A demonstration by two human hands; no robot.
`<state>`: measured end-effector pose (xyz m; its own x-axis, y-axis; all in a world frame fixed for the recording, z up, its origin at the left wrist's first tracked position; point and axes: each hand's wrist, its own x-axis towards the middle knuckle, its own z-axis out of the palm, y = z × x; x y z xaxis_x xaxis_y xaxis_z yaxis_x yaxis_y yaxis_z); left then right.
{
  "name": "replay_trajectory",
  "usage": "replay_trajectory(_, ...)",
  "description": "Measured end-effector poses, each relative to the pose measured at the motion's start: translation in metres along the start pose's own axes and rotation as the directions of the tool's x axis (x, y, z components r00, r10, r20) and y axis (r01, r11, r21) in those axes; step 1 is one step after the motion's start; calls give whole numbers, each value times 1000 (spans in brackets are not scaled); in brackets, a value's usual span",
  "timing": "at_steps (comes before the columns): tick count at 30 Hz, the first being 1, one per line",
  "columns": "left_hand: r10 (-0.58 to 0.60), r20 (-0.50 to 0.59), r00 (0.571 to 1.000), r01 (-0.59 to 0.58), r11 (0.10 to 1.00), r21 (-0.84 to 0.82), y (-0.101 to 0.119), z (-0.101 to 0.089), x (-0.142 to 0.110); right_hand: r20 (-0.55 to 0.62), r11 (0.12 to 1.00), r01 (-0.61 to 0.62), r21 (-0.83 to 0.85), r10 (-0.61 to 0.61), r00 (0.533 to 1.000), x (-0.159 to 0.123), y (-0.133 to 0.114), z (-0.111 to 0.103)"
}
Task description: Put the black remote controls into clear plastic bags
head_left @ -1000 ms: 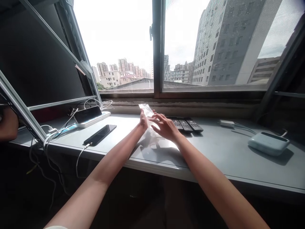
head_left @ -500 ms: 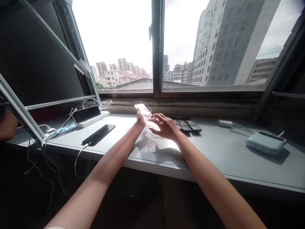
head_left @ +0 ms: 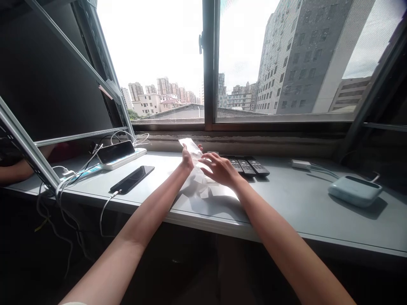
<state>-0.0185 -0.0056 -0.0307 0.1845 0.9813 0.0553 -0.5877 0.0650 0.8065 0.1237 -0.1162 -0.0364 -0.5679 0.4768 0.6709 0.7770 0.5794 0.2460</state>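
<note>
A thin, whitish, see-through plastic bag (head_left: pixel 191 147) is raised over the middle of the desk, its upper part bright in the sunlight. My left hand (head_left: pixel 187 159) is closed around its side, thumb in front and fingertips showing behind. My right hand (head_left: pixel 219 167) is at the bag's lower right, with fingers bent but apart. Its fingertips are at the bag's edge, and whether they touch it is hard to see. Behind my right hand lie several black remote controls (head_left: pixel 246 166) side by side, partly covered by the hand.
To the left a black phone (head_left: pixel 132 179) lies plugged into a white cable; another phone (head_left: pixel 117 152) rests on a power strip (head_left: pixel 140 153). A pale blue box-shaped device (head_left: pixel 354 191) and a white adapter (head_left: pixel 300 164) are at right. Another person's arm (head_left: pixel 19 171) shows far left.
My right hand has barely shifted, and the lower part of the plastic bag has moved slightly. The other person's arm at far left reaches further in. My left hand stays nearly still.
</note>
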Motion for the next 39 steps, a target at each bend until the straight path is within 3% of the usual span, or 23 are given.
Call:
replay_trajectory(9, 11, -31, 999, -10, 1000, 17, 1, -1, 1, 77, 986, 134, -103, -127, 989, 2, -2, 1)
replay_trajectory(15, -31, -11, 999, 31, 999, -3, 2, 5, -4, 46, 993, 47, -112, -42, 998, 3, -2, 1)
replay_trajectory(18, -40, 58, 998, 40, 999, -12, 0, 8, -5, 38, 992, -11, -126, 16, 999, 2, 0, 1)
replay_trajectory(21, -41, 153, 987, 45, 999, -23, -7, 12, -5, 70, 990, -61, -128, 71, 995, 2, 0, 0)
replay_trajectory(25, -57, 178, 982, 67, 997, -46, -16, 15, -6, 155, 993, -76, -89, 89, 984, 1, -3, -4)
replay_trajectory(33, -163, 238, 957, 156, 987, 51, -21, 23, -23, 130, 978, -171, -120, 186, 974, 4, -8, -11)
replay_trajectory(39, 5, 238, 971, -15, 999, 39, -28, 24, -24, 202, 955, -213, -208, 255, 946, 4, -9, -16)
